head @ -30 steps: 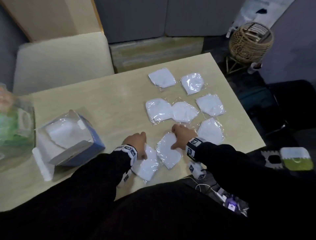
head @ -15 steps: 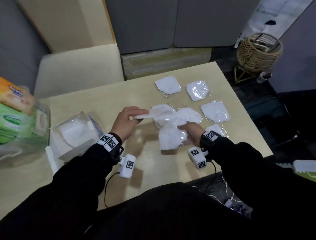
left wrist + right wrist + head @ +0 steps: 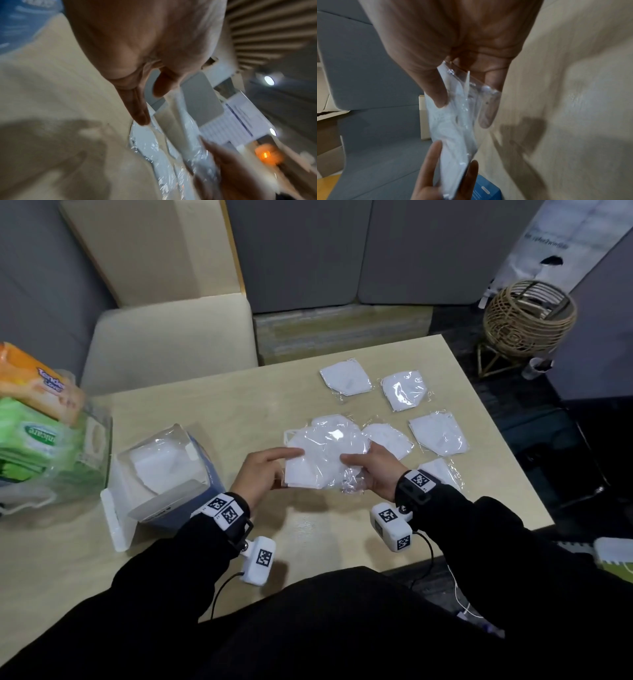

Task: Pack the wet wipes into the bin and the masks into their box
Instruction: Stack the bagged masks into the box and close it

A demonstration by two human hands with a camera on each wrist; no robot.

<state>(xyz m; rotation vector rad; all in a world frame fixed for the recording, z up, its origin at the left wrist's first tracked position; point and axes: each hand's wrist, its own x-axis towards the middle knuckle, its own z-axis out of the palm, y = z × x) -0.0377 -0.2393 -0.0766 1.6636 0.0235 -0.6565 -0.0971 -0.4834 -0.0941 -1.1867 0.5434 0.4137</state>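
Note:
Above the table's middle I hold a small stack of wrapped white masks [image 3: 325, 460] between both hands. My left hand [image 3: 291, 465] pinches its left edge, and my right hand [image 3: 349, 462] grips the right edge, thumb on top. In the right wrist view the masks [image 3: 450, 135] hang between the right thumb and fingers. The open blue mask box [image 3: 171, 481] lies to the left of my left hand, with white masks inside under clear film. Several more wrapped masks [image 3: 406, 392] lie on the table's right half. Orange and green wet wipes packs [image 3: 37, 405] sit in the clear bin [image 3: 97, 440] at the far left.
The beige table [image 3: 239, 405] ends close behind the far masks and at the right. A cream chair [image 3: 171, 337] stands behind it, and a wicker basket [image 3: 527, 316] sits on the floor at the back right. Bare tabletop lies between the box and the masks.
Each hand lifted a mask from the table's front edge. The hands then came together, joining the masks into one stack held above the table.

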